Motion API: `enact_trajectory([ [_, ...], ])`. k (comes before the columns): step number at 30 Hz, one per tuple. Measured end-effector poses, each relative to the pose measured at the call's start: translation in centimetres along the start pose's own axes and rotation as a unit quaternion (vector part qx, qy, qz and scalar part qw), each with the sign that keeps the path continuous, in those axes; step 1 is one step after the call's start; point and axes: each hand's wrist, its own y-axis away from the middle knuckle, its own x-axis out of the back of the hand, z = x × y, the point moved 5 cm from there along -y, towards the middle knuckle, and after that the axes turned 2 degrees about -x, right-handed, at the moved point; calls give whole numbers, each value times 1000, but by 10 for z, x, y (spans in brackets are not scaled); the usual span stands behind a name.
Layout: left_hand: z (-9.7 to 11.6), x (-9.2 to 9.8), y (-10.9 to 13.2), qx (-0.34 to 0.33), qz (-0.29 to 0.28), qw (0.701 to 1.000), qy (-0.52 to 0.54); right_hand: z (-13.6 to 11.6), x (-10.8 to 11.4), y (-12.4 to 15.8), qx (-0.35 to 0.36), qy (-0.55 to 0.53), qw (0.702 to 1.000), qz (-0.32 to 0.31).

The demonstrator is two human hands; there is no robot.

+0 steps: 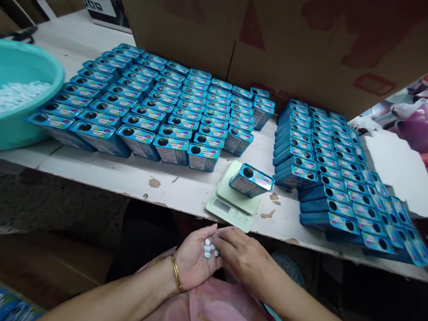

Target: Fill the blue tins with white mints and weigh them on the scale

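Observation:
Cupped palm up above my lap, my left hand (197, 260) holds several small white candies (207, 255). My right hand (241, 251) rests against it, fingers bent over the edge of the palm beside the candies; its fingertips are partly hidden, so what they pinch cannot be made out. Just beyond both hands, at the table's front edge, a pale green digital scale (228, 202) carries one blue tin (252, 181) with a dark round hole in its top. The scale's display is too small to read.
Rows of similar blue tins (136, 140) fill the table's left and middle, with another block of tins (332, 192) at the right. A turquoise basin (15, 136) of white candies (11, 100) stands far left. A large cardboard box (219, 30) walls off the back.

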Motion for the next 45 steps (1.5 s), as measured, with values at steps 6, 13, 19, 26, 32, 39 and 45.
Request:
enact_trajectory([
  [6, -4, -5, -3, -2, -1, 1000, -8, 13, -1, -2, -37, -35, 999, -19],
  [13, 20, -42, -6, -88, -27, 995, -41, 35, 53, -15, -29, -78, 991, 108],
  [19, 32, -52, -7, -100, -23, 992, -73, 68, 109, -39, -73, 28, 972, 220],
  [26, 26, -37, -4, -89, -6, 994, -64, 70, 108, -38, -66, 47, 974, 213],
  [32, 16, -21, -2, -62, 1, 998, -1, 11, 35, -13, -7, 61, 995, 83],
  [39, -5, -11, -3, 4, -23, 999, 31, 8, -1, 10, 10, 30, 999, 26],
  [45, -2, -12, -2, -35, -17, 999, 8, 22, 15, 9, -15, -84, 995, 58],
])
